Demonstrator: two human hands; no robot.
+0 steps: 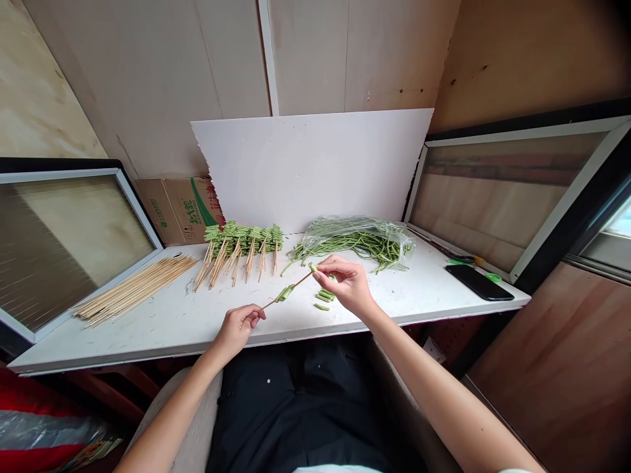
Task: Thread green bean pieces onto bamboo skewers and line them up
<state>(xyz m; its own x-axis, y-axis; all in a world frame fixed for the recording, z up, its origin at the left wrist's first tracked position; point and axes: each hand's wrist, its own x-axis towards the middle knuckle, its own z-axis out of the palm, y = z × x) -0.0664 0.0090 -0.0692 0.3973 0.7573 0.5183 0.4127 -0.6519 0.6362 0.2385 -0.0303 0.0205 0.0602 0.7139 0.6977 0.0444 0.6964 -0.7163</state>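
Holds a skewer [302, 280] bearing threaded bean pieces [284, 293] above the tabletop [288, 324], clamped between fingers of the left hand [240, 324]; pinches another piece [312, 267] at the skewer's tip between fingers of the right hand [349, 281].

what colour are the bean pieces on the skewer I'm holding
The bean pieces are light green, head view.
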